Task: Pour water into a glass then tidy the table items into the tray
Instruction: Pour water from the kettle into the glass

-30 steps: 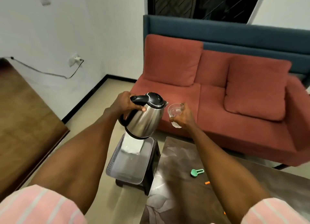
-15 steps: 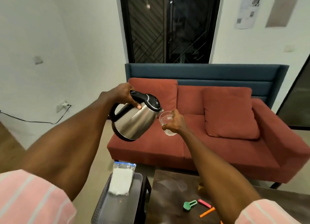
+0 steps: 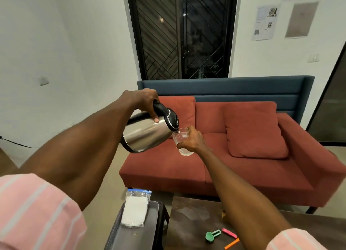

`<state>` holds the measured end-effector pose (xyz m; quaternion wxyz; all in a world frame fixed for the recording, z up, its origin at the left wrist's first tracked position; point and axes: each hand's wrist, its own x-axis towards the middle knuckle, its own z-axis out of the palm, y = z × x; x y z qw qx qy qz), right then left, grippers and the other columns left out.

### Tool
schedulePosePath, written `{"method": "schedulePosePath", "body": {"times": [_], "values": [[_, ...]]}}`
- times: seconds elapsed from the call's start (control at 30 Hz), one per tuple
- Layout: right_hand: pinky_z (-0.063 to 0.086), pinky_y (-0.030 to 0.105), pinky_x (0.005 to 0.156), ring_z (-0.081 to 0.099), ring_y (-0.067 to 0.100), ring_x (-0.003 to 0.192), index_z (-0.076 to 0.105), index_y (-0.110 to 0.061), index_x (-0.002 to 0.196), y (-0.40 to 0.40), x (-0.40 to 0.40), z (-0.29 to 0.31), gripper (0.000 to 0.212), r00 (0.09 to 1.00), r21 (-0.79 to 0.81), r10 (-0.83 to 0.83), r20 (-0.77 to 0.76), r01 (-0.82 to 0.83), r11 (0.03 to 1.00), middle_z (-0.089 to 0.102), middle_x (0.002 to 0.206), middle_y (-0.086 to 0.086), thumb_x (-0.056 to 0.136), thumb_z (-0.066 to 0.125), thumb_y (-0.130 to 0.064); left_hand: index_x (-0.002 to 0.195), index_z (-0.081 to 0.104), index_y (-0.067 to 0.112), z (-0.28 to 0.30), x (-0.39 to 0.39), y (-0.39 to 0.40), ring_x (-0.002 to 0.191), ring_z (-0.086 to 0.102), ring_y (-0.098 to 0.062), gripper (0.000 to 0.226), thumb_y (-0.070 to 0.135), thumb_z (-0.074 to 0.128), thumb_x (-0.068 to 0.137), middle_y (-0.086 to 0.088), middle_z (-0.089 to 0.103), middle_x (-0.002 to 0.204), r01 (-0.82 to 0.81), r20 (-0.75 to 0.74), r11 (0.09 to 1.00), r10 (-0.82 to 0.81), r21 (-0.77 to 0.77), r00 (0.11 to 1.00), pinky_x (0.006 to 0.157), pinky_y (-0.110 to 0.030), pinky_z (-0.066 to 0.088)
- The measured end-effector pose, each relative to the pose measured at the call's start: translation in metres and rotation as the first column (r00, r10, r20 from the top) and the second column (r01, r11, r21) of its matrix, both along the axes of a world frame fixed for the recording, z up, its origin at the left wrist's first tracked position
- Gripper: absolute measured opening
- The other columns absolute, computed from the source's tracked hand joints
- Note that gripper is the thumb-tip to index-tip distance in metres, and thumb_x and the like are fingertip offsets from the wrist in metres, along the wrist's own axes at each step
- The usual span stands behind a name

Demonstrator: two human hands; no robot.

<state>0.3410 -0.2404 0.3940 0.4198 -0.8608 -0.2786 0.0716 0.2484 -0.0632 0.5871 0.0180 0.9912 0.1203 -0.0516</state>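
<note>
My left hand (image 3: 143, 102) grips the black handle of a steel kettle (image 3: 145, 135), which is tipped far to the right with its spout over the rim of a clear glass (image 3: 181, 140). My right hand (image 3: 192, 141) holds that glass from the right side, raised in front of the sofa. Some water shows at the glass's bottom. Down below, a grey tray (image 3: 148, 231) sits on a dark stool and holds a zip bag with a white cloth (image 3: 135, 211). On the dark table (image 3: 189, 223) lie a green clip (image 3: 212, 235), a pink clip (image 3: 229, 233) and an orange clip (image 3: 232, 243).
A red sofa (image 3: 243, 167) with a blue back and loose cushions stands behind the table. A barred dark window is above it, with papers on the right wall. A cable runs along the left wall near the floor.
The view has lifted as both hands rose. The kettle has tipped further over, and its spout now meets the glass rim.
</note>
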Motion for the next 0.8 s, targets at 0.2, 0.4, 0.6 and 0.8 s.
{"method": "schedulePosePath", "body": {"times": [0.2, 0.4, 0.6, 0.8], "values": [[0.052, 0.041, 0.085, 0.057, 0.028, 0.104, 0.045, -0.014, 0.123, 0.006, -0.006, -0.008, 0.085, 0.999, 0.003, 0.021, -0.037, -0.021, 1.000, 0.058, 0.120, 0.008, 0.053, 0.091, -0.030, 0.074, 0.068, 0.025, 0.003, 0.002, -0.005, 0.068, 0.065, -0.021, 0.059, 0.065, 0.087, 0.034, 0.001, 0.068, 0.070, -0.015, -0.052, 0.997, 0.019, 0.072, 0.998, 0.058, -0.032, 0.052], [0.051, 0.047, 0.094, 0.058, 0.028, 0.111, 0.047, -0.019, 0.131, 0.010, -0.011, -0.010, 0.095, 0.999, -0.018, 0.018, -0.049, -0.019, 1.000, 0.058, 0.125, 0.004, 0.049, 0.089, -0.042, 0.081, 0.068, 0.023, 0.001, -0.001, -0.004, 0.067, 0.064, -0.019, 0.053, 0.054, 0.091, 0.044, -0.001, 0.068, 0.074, -0.044, -0.098, 0.994, 0.054, 0.100, 0.994, 0.053, -0.029, 0.050], [0.049, 0.042, 0.093, 0.057, 0.025, 0.115, 0.047, -0.022, 0.130, 0.014, -0.018, -0.012, 0.097, 0.999, -0.020, 0.000, -0.052, -0.001, 1.000, 0.059, 0.127, 0.000, 0.046, 0.088, -0.049, 0.079, 0.066, 0.022, 0.003, -0.004, -0.004, 0.067, 0.063, -0.021, 0.051, 0.050, 0.092, 0.046, -0.002, 0.066, 0.073, -0.070, -0.113, 0.990, 0.084, 0.121, 0.990, 0.053, -0.028, 0.046], [0.048, 0.044, 0.096, 0.058, 0.023, 0.113, 0.046, -0.023, 0.127, 0.015, -0.023, -0.012, 0.099, 0.998, 0.016, -0.007, -0.069, 0.008, 1.000, 0.060, 0.122, -0.003, 0.043, 0.086, -0.054, 0.079, 0.065, 0.025, 0.007, -0.009, -0.004, 0.069, 0.063, -0.019, 0.051, 0.054, 0.091, 0.047, -0.001, 0.066, 0.076, -0.078, -0.100, 0.987, 0.093, 0.143, 0.991, 0.053, -0.027, 0.046]]}}
